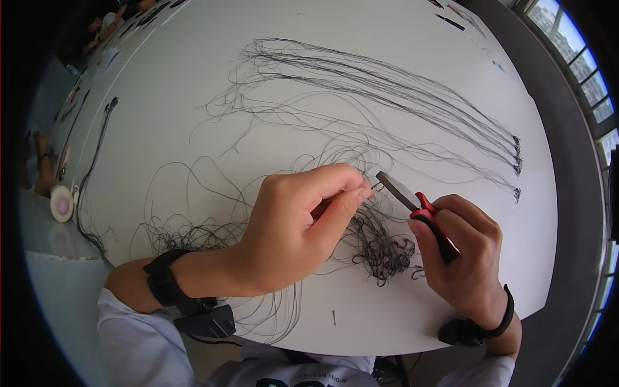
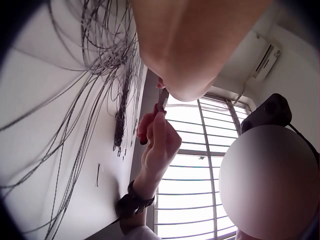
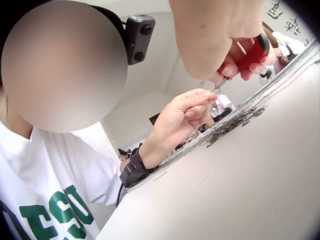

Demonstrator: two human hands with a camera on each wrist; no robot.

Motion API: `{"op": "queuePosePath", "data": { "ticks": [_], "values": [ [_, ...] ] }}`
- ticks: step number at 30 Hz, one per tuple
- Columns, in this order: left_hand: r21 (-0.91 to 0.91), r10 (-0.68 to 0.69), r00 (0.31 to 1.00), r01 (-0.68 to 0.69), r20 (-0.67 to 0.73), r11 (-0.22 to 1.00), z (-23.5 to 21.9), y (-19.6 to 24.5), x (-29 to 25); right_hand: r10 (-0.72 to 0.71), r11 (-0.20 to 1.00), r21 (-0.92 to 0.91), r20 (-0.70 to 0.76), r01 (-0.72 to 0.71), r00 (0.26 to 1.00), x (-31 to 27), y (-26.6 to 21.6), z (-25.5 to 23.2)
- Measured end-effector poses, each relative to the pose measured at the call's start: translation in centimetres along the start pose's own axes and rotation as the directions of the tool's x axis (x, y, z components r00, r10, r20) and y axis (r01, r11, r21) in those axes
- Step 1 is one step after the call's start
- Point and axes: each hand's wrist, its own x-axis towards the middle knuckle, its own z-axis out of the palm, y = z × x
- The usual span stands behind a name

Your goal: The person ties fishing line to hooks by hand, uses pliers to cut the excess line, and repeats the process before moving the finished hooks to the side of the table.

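My left hand [image 1: 300,226] pinches a small dark fish hook [image 1: 378,186] between thumb and forefinger, its bend poking out past the fingertips. My right hand [image 1: 463,255] grips pliers [image 1: 401,192] with red and black handles, their jaw tips right at the hook. Below both hands lies a heap of dark fish hooks [image 1: 382,248] on thin grey lines, partly hidden by my left hand. In the right wrist view, the red handle [image 3: 249,60] sits in my right fingers, above the left hand [image 3: 185,112].
Long bundles of line [image 1: 380,80] stretch across the white table [image 1: 451,284], with hook clusters [image 1: 518,155] at their right ends. Tangled line [image 1: 184,232] lies by my left forearm. A round white-and-pink object [image 1: 62,204] stands at far left, a black pen-like tool [image 1: 450,22] at the back.
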Motion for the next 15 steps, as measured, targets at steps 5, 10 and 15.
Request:
{"op": "queuePosePath", "data": {
  "ticks": [5, 10, 15],
  "values": [
    [-0.104, -0.008, 1.000, 0.005, -0.027, 0.995, -0.3, -0.6, 0.7, -0.081, 0.983, 0.179, 0.181, 0.048, 0.980, 0.6, -0.4, -2.1],
    [-0.256, -0.130, 0.989, 0.108, -0.070, 0.961, -0.7, 0.2, 1.0, -0.192, 0.975, 0.169, 0.334, 0.142, 0.923, -0.9, -1.6, -1.8],
    [-0.325, -0.098, 0.995, 0.091, -0.005, 0.941, -0.6, -0.4, 1.0, -0.300, 0.954, 0.146, 0.443, 0.262, 0.845, -1.5, -2.2, -1.0]
  ]
}}
